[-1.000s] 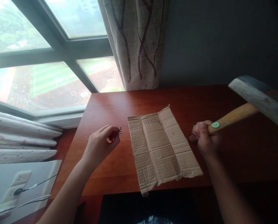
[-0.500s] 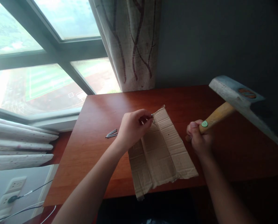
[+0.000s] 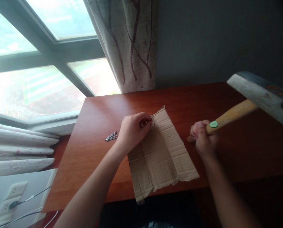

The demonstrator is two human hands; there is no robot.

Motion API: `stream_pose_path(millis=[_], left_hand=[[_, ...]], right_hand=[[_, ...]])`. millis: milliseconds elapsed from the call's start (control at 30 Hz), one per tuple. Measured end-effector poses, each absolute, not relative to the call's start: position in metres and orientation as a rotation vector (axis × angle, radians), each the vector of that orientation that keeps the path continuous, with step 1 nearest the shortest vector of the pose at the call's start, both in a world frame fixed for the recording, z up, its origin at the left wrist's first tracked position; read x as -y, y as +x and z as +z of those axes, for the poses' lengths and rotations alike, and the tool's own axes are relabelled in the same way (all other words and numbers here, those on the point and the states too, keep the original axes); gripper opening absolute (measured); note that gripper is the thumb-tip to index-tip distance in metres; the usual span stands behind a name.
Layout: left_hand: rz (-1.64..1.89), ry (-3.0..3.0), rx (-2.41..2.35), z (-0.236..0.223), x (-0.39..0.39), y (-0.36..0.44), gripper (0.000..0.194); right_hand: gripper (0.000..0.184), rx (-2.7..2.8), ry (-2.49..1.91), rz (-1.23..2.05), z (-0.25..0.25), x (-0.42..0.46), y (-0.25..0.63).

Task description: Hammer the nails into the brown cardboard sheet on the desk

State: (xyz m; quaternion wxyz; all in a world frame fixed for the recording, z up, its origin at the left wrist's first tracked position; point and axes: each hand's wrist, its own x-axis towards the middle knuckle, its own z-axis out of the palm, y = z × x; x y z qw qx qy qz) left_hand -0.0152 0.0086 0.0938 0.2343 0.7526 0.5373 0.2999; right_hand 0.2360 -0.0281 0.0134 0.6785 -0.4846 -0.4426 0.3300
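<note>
- Your L hand: grip pinched nearly closed on a small metal thing, prob. a nail, at the cardboard's far edge; pt. hidden, can't tell if it's in.
- Your R hand: grip wrapped tight round hammer; its head's raised, well apart from the nail.
- Left: loose nails unused, btwn cardboard & tabletop's L edge.
- Around: curtain past far edge, socket off L edge. Your L hand blocks cardboard's far-L corner.
</note>
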Motion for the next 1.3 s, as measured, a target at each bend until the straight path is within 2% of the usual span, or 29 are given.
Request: stream_pose_path(millis=[967, 1133, 1300], left_hand=[[0.901, 2.106, -1.519, 0.083, -0.004, -0.013, 0.007], [0.896, 2.095, -1.5, 0.084, -0.005, -0.013, 0.009], [0.869, 2.094, -1.513, 0.085, -0.004, -0.013, 0.011]], right_hand=[[0.042, 1.206, -1.188, 0.77, 0.014, 0.027, 0.242], [0.031, 1.492, -1.375, 0.756, 0.042, 0.029, 0.267], [0.033, 1.938, -1.509, 0.611, 0.094, 0.039, 0.286]])
